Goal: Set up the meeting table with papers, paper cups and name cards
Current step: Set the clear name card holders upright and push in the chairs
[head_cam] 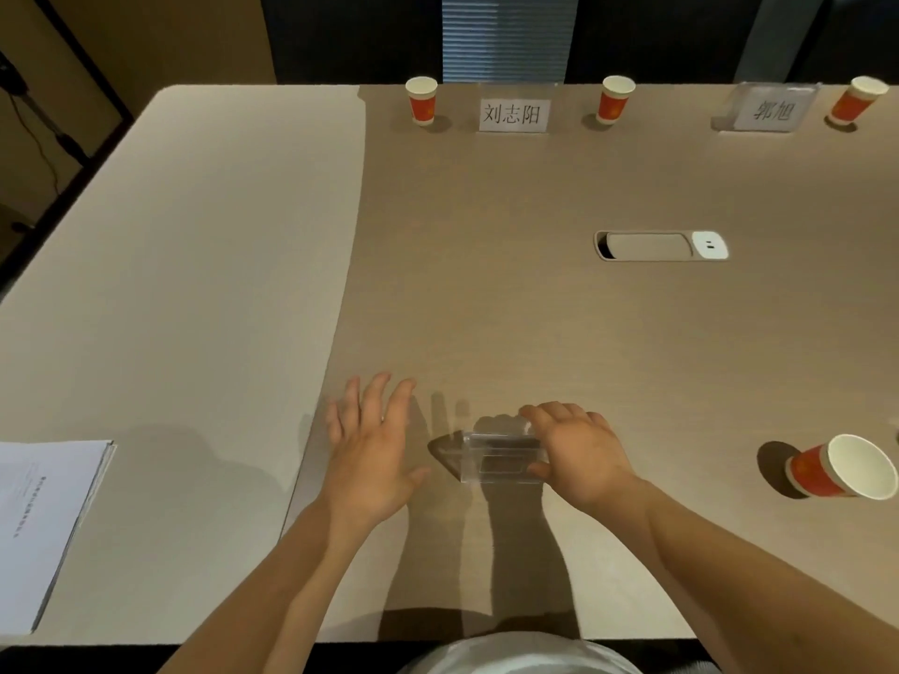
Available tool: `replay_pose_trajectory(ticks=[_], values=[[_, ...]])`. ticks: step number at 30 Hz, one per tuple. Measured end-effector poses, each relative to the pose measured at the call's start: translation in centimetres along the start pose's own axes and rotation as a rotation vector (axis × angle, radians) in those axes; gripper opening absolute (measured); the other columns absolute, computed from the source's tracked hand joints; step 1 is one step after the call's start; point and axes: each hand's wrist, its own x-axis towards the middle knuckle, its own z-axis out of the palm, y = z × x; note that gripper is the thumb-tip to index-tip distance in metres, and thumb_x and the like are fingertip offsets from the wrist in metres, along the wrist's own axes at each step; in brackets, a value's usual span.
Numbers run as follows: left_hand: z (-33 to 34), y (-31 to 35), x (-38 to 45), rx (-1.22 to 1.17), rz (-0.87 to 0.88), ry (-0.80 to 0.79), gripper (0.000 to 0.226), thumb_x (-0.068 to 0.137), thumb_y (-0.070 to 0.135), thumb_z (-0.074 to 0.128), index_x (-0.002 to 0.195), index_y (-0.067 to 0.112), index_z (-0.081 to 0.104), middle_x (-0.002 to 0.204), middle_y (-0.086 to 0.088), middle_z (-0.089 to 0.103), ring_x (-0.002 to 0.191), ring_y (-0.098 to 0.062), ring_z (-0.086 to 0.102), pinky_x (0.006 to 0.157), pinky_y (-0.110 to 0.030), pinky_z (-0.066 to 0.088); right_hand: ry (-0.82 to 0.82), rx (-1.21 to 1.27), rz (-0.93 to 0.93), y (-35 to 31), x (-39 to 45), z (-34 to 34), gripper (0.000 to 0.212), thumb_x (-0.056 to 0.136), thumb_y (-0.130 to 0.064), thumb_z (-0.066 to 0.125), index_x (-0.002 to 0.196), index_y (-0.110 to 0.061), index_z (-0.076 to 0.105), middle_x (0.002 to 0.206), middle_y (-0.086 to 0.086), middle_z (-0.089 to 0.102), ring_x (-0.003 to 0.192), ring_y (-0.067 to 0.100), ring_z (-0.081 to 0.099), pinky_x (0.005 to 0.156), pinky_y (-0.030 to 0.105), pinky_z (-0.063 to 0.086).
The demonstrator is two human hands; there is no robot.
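Note:
A clear acrylic name card holder (pixel 496 457) stands on the table near the front edge. My right hand (pixel 579 449) grips its right end, fingers over the top and thumb at the front. My left hand (pixel 374 445) hovers just left of the holder with fingers spread and straight, holding nothing. A red and white paper cup (pixel 841 467) stands at the right. A stack of papers (pixel 44 522) lies at the front left. Along the far edge stand two name cards (pixel 513 111) (pixel 773 109) and three paper cups (pixel 422 99) (pixel 615 99) (pixel 858 99).
A cable port with a white socket (pixel 661 245) is set into the table (pixel 438 284) right of the middle. The left part of the table is a lighter panel (pixel 194 260). Dark chairs (pixel 355 36) stand behind the far edge.

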Motion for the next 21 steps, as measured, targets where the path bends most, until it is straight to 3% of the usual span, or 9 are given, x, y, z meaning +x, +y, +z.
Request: replay_pose_trajectory(ticks=[6,11,14,16,18,21], values=[[0.0,6.6,1.7,-0.045,0.287,-0.001,0.075,0.081,0.044,0.069,0.144,0.033,0.03,0.153,0.007,0.03,0.148,-0.02,0.014,0.122,-0.047,0.004,0.196,0.075,0.034,1.5,-4.5,-1.8,0.055,0.092,-0.034,0.059,0.143,-0.031,0.038,0.143,-0.006,0.049,0.132,0.02,0.044,0.107,0.036,0.033],[1.1,12.8,1.8,-0.04,0.429,-0.039,0.064,0.083,0.041,0.068,0.139,0.032,0.039,0.144,0.01,0.041,0.139,-0.015,0.031,0.12,-0.04,0.012,0.23,0.086,0.083,5.2,-8.7,-2.6,0.052,0.094,-0.034,0.056,0.143,-0.029,0.04,0.141,-0.006,0.051,0.129,0.021,0.047,0.104,0.036,0.035],[2.0,16.0,1.6,-0.036,0.463,-0.044,0.059,0.081,0.038,0.07,0.134,0.031,0.047,0.137,0.009,0.048,0.133,-0.016,0.04,0.116,-0.037,0.024,0.205,0.119,0.121,8.3,-10.9,-2.7,0.041,0.094,-0.034,0.056,0.134,-0.027,0.05,0.131,-0.004,0.058,0.121,0.022,0.053,0.099,0.036,0.038],[2.7,19.0,1.1,-0.078,0.479,-0.034,0.042,0.082,0.032,0.068,0.122,0.027,0.057,0.123,0.006,0.057,0.119,-0.019,0.052,0.103,-0.034,0.038,0.161,0.154,0.143,11.1,-12.9,-2.5,0.021,0.093,-0.03,0.056,0.112,-0.022,0.06,0.111,0.0,0.065,0.104,0.026,0.06,0.088,0.035,0.044],[3.1,22.0,0.2,-0.147,0.477,-0.02,0.014,0.084,0.023,0.063,0.098,0.023,0.064,0.098,0.006,0.063,0.096,-0.019,0.061,0.079,-0.032,0.046,0.078,0.191,0.163,13.7,-14.5,-2.3,0.005,0.09,-0.023,0.054,0.09,-0.018,0.056,0.093,0.004,0.065,0.084,0.028,0.061,0.072,0.035,0.05],[4.5,27.9,-1.8,-0.211,0.445,-0.04,0.003,0.082,0.018,0.059,0.083,0.021,0.061,0.077,0.011,0.055,0.075,-0.016,0.059,0.064,-0.029,0.046,0.008,0.208,0.149,18.8,-18.0,-1.7,0.005,0.089,-0.018,0.052,0.088,-0.014,0.054,0.088,0.007,0.064,0.075,0.028,0.059,0.063,0.037,0.051]])
